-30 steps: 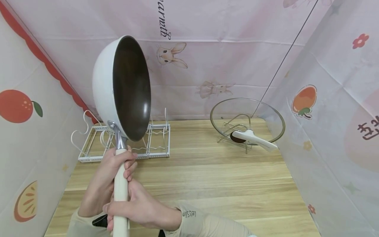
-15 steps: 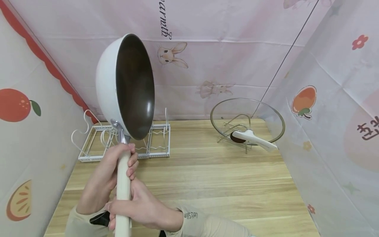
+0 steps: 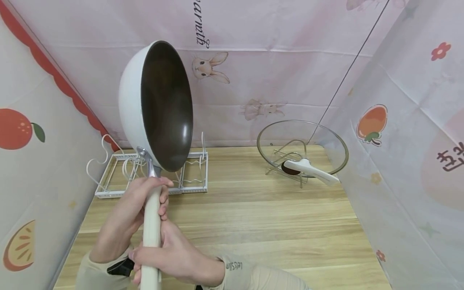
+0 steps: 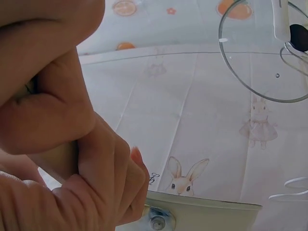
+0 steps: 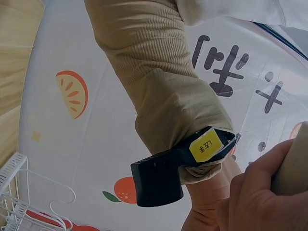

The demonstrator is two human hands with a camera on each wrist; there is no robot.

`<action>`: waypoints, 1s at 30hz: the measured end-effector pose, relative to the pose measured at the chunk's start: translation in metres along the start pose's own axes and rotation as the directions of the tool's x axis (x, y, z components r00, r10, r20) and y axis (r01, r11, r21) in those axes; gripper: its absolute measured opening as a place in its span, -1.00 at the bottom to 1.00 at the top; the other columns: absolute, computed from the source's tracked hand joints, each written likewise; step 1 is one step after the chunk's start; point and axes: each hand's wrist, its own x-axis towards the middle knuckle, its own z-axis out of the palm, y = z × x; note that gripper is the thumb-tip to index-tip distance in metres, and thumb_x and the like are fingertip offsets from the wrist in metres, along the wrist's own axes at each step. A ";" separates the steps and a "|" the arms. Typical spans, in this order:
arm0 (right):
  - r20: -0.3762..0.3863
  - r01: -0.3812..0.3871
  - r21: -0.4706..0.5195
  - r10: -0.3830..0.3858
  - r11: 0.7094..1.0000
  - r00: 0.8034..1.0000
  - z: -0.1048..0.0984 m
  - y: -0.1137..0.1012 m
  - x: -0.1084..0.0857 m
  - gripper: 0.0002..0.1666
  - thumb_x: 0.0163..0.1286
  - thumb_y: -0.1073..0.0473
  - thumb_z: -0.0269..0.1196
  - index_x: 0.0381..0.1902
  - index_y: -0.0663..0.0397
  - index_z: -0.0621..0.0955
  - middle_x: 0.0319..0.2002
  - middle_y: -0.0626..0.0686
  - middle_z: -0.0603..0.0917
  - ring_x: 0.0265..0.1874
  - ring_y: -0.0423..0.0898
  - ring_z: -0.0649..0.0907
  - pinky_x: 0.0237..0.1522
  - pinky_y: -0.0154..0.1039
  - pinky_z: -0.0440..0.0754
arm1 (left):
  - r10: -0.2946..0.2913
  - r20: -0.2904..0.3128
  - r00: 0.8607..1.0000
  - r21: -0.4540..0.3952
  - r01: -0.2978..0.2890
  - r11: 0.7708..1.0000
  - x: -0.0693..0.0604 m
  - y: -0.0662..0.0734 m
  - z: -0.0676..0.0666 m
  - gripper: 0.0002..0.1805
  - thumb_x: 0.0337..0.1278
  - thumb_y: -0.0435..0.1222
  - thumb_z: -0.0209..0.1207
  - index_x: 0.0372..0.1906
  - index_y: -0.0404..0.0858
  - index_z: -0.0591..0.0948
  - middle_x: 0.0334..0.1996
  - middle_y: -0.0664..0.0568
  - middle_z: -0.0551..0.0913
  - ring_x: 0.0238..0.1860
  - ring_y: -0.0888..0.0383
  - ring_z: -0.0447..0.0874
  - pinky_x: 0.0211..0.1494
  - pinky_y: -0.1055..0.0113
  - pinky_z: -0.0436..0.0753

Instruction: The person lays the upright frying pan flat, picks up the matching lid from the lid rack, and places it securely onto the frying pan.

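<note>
A white wok (image 3: pixel 132 96) with a dark interior is held up on its side, its opening turned to the right, in front of the white wire rack (image 3: pixel 152 192). My left hand (image 3: pixel 135 213) grips the cream handle (image 3: pixel 151 229) just below its metal neck, thumb lying across the front. Lower on the same handle my right hand (image 3: pixel 174 255) is wrapped, its thumb over the front. In the left wrist view, curled fingers (image 4: pixel 108 166) hide most of the handle, with the wok's outer wall (image 4: pixel 211 214) beyond them. The right wrist view shows part of the right hand (image 5: pixel 260 187) around the handle.
A glass lid (image 3: pixel 340 151) with a white handle (image 3: pixel 313 171) leans on a small metal stand (image 3: pixel 302 182) at the back right of the wooden table (image 3: pixel 261 225). Printed cloth walls (image 3: pixel 275 76) enclose the back and sides. A black wrist device (image 5: pixel 156 183) sits on my left wrist.
The wok has shifted slightly to the right, both hands keeping their grip on the handle. My left thumb now reaches further across it. Lid and rack stay put.
</note>
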 end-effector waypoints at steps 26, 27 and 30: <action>-0.046 -0.031 0.084 0.035 0.996 0.998 0.002 0.001 -0.003 -0.63 0.25 0.48 0.11 -0.07 0.03 0.35 -0.58 -0.04 0.54 -0.65 -0.23 0.64 -0.55 -0.45 0.62 | 0.034 0.207 0.978 -0.374 0.047 0.926 0.005 -0.008 -0.002 -0.69 0.51 -0.30 -0.33 -0.28 -0.24 0.43 -0.56 0.08 0.43 -0.65 0.24 0.44 -0.57 0.47 0.55; -0.046 -0.031 0.084 0.035 0.996 0.998 0.002 0.002 -0.003 -0.63 0.25 0.48 0.11 -0.07 0.04 0.35 -0.58 -0.04 0.53 -0.66 -0.22 0.64 -0.55 -0.45 0.62 | 0.036 0.210 0.977 -0.374 0.046 0.926 0.005 -0.009 -0.002 -0.69 0.51 -0.30 -0.33 -0.28 -0.23 0.43 -0.57 0.09 0.42 -0.65 0.24 0.44 -0.58 0.47 0.55; -0.045 -0.027 0.091 0.031 0.996 0.998 0.001 0.004 -0.003 -0.63 0.25 0.49 0.10 -0.07 0.04 0.35 -0.58 -0.04 0.53 -0.67 -0.22 0.64 -0.56 -0.44 0.64 | 0.037 0.229 0.973 -0.382 0.055 0.923 0.006 -0.011 -0.002 -0.68 0.52 -0.29 -0.33 -0.29 -0.23 0.42 -0.57 0.10 0.42 -0.66 0.26 0.43 -0.59 0.48 0.55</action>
